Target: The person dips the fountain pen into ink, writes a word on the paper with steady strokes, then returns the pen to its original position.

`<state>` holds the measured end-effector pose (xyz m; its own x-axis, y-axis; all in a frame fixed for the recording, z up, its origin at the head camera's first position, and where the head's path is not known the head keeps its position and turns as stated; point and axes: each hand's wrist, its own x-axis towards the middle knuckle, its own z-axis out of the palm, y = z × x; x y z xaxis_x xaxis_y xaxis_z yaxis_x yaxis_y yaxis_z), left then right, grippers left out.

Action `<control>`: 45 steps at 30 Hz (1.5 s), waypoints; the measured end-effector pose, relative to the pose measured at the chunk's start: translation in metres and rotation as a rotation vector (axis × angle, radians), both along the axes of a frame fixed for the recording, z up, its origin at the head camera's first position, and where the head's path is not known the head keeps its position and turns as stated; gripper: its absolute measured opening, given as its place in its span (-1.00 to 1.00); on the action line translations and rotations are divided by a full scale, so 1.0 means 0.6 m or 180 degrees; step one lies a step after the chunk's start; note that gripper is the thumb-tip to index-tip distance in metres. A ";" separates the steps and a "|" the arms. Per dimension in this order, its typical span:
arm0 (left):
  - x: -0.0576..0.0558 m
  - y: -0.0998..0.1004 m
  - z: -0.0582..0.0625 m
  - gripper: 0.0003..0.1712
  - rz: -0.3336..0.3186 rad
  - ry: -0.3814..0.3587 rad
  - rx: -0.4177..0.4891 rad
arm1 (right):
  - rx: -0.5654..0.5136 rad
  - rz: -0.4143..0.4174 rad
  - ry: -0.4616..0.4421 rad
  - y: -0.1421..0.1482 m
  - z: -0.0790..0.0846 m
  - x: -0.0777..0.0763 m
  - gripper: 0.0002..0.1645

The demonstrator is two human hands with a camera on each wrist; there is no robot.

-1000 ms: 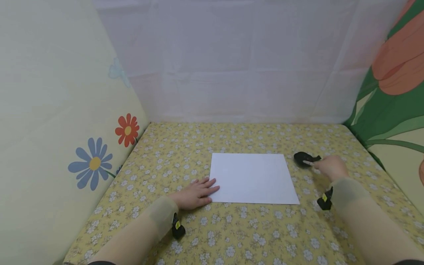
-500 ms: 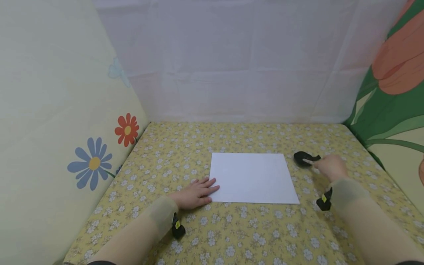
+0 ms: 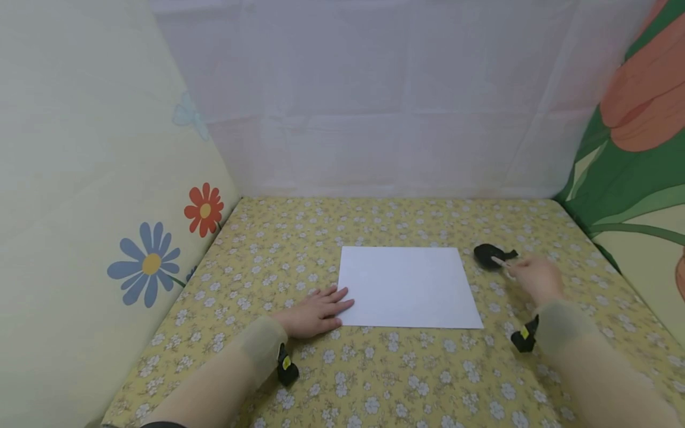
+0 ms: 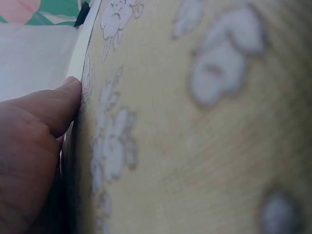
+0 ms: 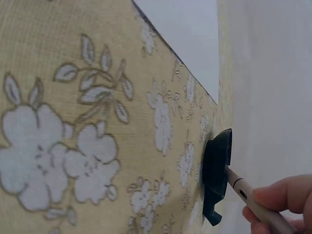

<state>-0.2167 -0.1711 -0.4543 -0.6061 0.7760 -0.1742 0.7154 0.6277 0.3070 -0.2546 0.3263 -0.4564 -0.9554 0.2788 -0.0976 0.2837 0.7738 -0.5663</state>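
One flowered cloth [image 3: 385, 371] under paper [image 3: 409, 288] and black dish [image 3: 484, 255]

Light's soft, a bit dim; white rectangular paper sheet [image 3: 409, 288] reads brightest. My R arm's beige fabric sleeve [image 3: 605, 365], slightly blurred, shades the yellow floral-print tablecloth [image 3: 396, 380] toward its near edge. L wrist cam: closest cloth v. out of focus, dark under my bare L hand [image 4: 31, 146].

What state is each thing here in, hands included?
White paper: flat, looks blank
Black dish: upright on the cloth; contents unclear
Pen-shaped tool: tilted, tip end in the dish
Left hand: flat, fingertips on the paper's left edge
Right hand: pinching the tool
Floral tablecloth: spread flat
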 end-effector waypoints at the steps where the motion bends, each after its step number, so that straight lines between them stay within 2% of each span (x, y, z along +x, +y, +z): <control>1: 0.000 0.000 0.000 -0.40 0.0000 0.0001 -0.0004 | -0.0028 -0.0021 0.0005 -0.008 0.010 0.008 -0.43; 5: -0.001 0.000 -0.002 -0.41 0.0001 0.0028 -0.0011 | -0.0179 -0.0162 0.0101 -0.042 0.048 0.040 -0.44; 10: -0.003 -0.001 -0.007 -0.41 0.0002 0.0067 -0.0024 | -0.0295 -0.0196 0.0131 -0.061 0.068 0.063 -0.47; 15: -0.004 -0.001 -0.009 -0.41 0.0007 0.0060 -0.0001 | -0.0123 -0.0220 0.0227 -0.060 0.056 0.062 -0.51; 20: -0.004 -0.001 -0.010 -0.41 0.0010 0.0066 0.0011 | -0.0151 -0.0301 0.0324 -0.059 0.045 0.060 -0.49; 33: -0.004 0.000 -0.010 -0.41 0.0034 0.0048 0.0018 | -0.0852 -0.0610 0.0444 -0.063 0.038 0.065 -0.35; 41: -0.002 0.000 -0.005 -0.41 0.0042 0.0045 0.0027 | -0.1116 -0.0769 0.0516 -0.065 0.034 0.061 -0.29; 45: -0.002 0.000 -0.005 -0.41 0.0033 0.0054 0.0035 | -0.1253 -0.0823 0.0656 -0.068 0.031 0.064 -0.33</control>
